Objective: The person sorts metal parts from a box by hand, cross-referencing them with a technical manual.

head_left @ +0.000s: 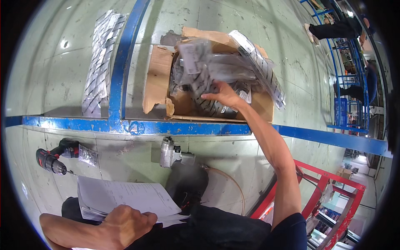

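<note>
My right hand (227,96) reaches over an open cardboard box (158,77) and pinches the near end of a clear plastic bag (196,62) with dark stripes and a white label. Motion blurs the bag, and its contents cannot be made out. Other clear bags (233,68) fill the box. A long striped bag (260,68) leans across its right rim. On my lap lies a stack of printed paper sheets (125,196). My left hand (128,225), fingers curled, grips the near edge of that stack; its fingertips are partly hidden.
A blue metal frame (187,128) runs between me and the box. Nearer are a cordless drill (54,158), a small bag (87,156) and a metal air tool (168,154) with a hose. Long striped bags (102,62) lie left; a red frame (321,187) stands right. Another person (337,30) is far right.
</note>
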The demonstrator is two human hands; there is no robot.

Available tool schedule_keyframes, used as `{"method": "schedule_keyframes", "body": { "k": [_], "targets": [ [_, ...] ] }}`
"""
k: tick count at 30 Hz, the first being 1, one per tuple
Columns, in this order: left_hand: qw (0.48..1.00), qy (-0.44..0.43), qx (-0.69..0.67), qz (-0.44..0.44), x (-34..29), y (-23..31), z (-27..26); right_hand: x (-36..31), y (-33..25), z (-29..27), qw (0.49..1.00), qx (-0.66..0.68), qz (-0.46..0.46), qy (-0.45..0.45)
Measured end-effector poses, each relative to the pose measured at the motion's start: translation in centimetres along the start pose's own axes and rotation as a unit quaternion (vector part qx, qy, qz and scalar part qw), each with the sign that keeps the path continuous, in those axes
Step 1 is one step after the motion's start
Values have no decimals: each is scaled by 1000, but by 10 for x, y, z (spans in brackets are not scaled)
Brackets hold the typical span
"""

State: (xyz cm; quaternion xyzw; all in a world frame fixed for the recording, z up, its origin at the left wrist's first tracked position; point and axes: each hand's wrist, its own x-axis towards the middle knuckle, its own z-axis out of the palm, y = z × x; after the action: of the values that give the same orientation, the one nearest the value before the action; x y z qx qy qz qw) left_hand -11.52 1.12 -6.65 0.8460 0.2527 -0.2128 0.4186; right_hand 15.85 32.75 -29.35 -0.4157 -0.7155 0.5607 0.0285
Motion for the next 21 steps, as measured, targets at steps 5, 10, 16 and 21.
{"method": "schedule_keyframes", "body": {
  "k": [5,10,16,21],
  "targets": [
    [995,53,-72,-38,-6,-2,26,12,27,1,990,-109,-85,38],
    [991,-117,2,-59,-2,5,5,15,31,-1,999,15,-26,18],
    [993,-92,49,-62,2,10,18,13,26,-10,996,59,-39,56],
    [990,-69,119,-40,-2,10,14,17,29,-5,996,45,-47,56]
  ]
}}
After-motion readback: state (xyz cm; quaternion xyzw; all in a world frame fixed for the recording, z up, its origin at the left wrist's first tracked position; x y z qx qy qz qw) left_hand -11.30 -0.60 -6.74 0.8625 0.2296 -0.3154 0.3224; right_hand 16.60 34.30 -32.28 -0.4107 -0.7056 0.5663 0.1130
